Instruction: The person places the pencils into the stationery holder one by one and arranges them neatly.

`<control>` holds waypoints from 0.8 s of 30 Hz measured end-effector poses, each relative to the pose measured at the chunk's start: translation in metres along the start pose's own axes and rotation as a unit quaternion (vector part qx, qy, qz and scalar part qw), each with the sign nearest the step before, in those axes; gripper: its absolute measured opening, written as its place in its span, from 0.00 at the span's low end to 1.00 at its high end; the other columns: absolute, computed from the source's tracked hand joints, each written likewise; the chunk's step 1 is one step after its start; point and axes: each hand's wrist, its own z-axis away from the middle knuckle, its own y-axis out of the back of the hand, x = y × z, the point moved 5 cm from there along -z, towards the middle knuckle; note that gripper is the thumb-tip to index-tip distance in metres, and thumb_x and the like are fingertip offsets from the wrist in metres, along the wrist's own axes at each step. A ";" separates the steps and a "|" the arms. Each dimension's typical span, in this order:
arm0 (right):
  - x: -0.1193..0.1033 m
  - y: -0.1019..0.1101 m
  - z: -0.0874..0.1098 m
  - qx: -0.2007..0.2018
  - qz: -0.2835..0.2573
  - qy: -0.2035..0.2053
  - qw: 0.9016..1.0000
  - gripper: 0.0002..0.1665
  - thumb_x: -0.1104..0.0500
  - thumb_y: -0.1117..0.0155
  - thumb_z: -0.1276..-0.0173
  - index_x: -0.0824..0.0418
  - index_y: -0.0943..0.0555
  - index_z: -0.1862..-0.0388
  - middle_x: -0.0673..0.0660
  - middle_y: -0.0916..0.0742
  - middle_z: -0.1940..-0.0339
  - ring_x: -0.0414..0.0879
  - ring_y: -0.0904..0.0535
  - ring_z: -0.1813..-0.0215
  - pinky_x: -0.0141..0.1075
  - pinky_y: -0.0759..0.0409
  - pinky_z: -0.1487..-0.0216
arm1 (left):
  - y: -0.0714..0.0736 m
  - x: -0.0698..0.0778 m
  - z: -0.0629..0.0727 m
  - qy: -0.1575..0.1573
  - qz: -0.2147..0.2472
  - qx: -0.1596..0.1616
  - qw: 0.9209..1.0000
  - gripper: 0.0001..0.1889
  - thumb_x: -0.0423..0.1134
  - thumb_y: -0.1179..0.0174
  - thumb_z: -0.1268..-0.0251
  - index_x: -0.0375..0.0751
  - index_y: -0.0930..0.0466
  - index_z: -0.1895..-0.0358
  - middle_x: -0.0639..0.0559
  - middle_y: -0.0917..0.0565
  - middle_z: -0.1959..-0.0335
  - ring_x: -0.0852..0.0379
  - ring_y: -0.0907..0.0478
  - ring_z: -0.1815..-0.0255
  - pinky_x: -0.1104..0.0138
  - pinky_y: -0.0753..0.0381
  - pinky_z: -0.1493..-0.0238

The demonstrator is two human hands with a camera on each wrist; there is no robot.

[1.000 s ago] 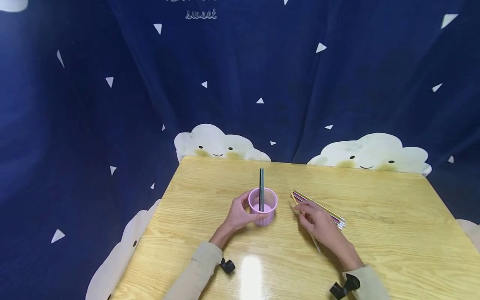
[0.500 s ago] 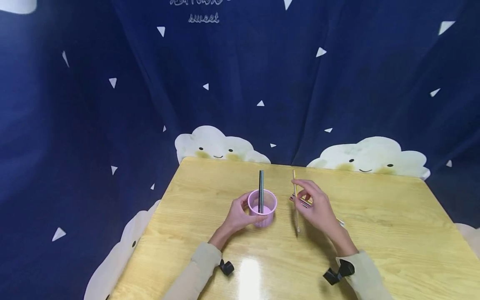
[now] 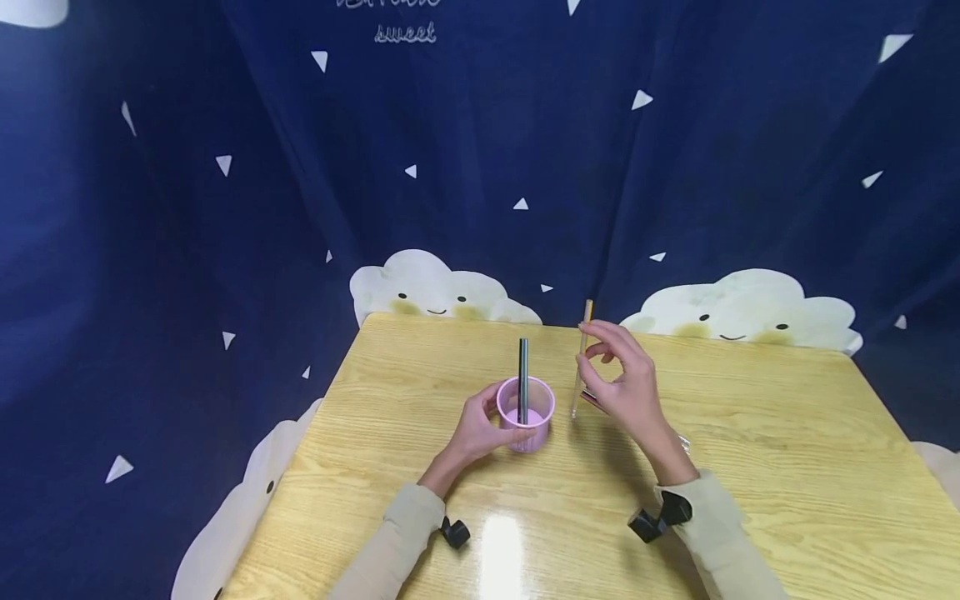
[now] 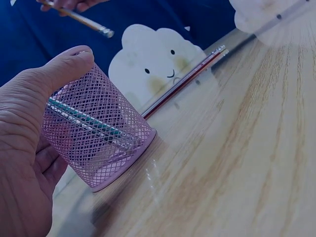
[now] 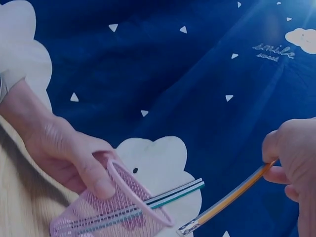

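Observation:
My left hand [image 3: 476, 429] grips a pink mesh pen cup [image 3: 529, 443], its thumb near the rim. The cup stands upright on the table. Dark and green pencils [image 3: 522, 362] lean inside it, best seen through the mesh in the left wrist view. To the right of the cup, my right hand [image 3: 630, 387] pinches a yellow pencil [image 5: 219, 203] between thumb and fingers. That pencil is raised and steeply tilted, its lower, metal-banded end beside the cup and apart from it. More pencils [image 4: 185, 83] lie on the table, partly hidden beneath my right hand in the head view.
The wooden table [image 3: 780, 450] ends at the back against a dark blue curtain [image 3: 480, 125] with white clouds and triangles. Black wrist cameras [image 3: 455, 533] sit at both cuffs. Light reflects off the table's front.
My right hand has lifted the yellow pencil off the table beside the other pencils, turned it more upright and brought it left and up. My left hand still holds the cup in place.

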 end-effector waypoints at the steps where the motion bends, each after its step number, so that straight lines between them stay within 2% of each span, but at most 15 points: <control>1: -0.005 -0.001 -0.003 0.005 -0.006 0.002 1.000 0.28 0.85 0.30 0.49 0.74 0.15 0.47 0.70 0.13 0.47 0.56 0.15 0.68 0.35 0.24 0.64 | 0.000 0.000 0.000 0.001 -0.001 0.000 1.000 0.43 0.31 0.17 0.55 0.42 0.23 0.30 0.46 0.15 0.38 0.46 0.19 0.37 0.50 0.21 0.32; 5: -0.022 -0.005 -0.011 0.023 -0.025 0.012 0.999 0.25 0.86 0.31 0.48 0.76 0.15 0.50 0.73 0.13 0.50 0.57 0.15 0.67 0.38 0.23 0.64 | 0.000 0.000 0.000 -0.003 -0.007 0.003 1.000 0.42 0.33 0.17 0.55 0.43 0.22 0.30 0.47 0.15 0.38 0.48 0.18 0.39 0.51 0.20 0.33; 8: -0.025 -0.010 -0.012 0.031 -0.032 0.010 0.999 0.24 0.86 0.31 0.48 0.76 0.15 0.51 0.72 0.13 0.51 0.55 0.15 0.67 0.36 0.23 0.63 | 0.000 0.000 0.000 -0.006 -0.009 0.002 1.000 0.42 0.33 0.17 0.55 0.43 0.22 0.30 0.47 0.15 0.38 0.49 0.18 0.39 0.50 0.20 0.33; 19: -0.005 -0.036 0.006 -0.005 -0.039 -0.022 0.999 0.22 0.84 0.31 0.46 0.75 0.16 0.51 0.70 0.13 0.52 0.59 0.14 0.65 0.39 0.22 0.62 | 0.001 0.001 -0.001 -0.023 -0.017 -0.008 1.000 0.43 0.32 0.18 0.54 0.38 0.25 0.29 0.43 0.16 0.37 0.45 0.19 0.37 0.50 0.22 0.31; 24: 0.001 -0.046 0.015 -0.029 -0.043 -0.032 0.998 0.23 0.85 0.31 0.46 0.74 0.16 0.50 0.70 0.13 0.51 0.61 0.13 0.66 0.42 0.19 0.64 | 0.001 0.002 -0.001 -0.019 -0.020 -0.006 1.000 0.43 0.33 0.18 0.54 0.39 0.25 0.29 0.44 0.16 0.37 0.46 0.19 0.38 0.49 0.21 0.33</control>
